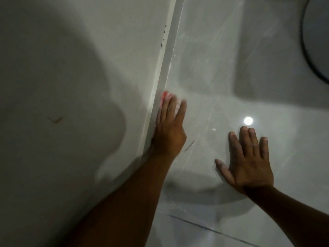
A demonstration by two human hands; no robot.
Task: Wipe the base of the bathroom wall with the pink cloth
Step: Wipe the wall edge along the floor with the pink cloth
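Note:
The pale wall (80, 68) meets the glossy tiled floor (213, 68) along a white base strip (168, 52) that runs from top centre down to the left. My left hand (169, 127) presses the pink cloth (165, 95) against this strip; only a blurred pink and white edge of the cloth shows past the fingertips. My right hand (249, 163) lies flat on the floor to the right, fingers spread, holding nothing.
Small dark specks (163, 36) dot the wall beside the strip higher up. A dark round object (315, 41) sits at the top right edge. A grout line (204, 228) crosses the floor near the bottom. A ceiling light reflects on the tile (248, 120).

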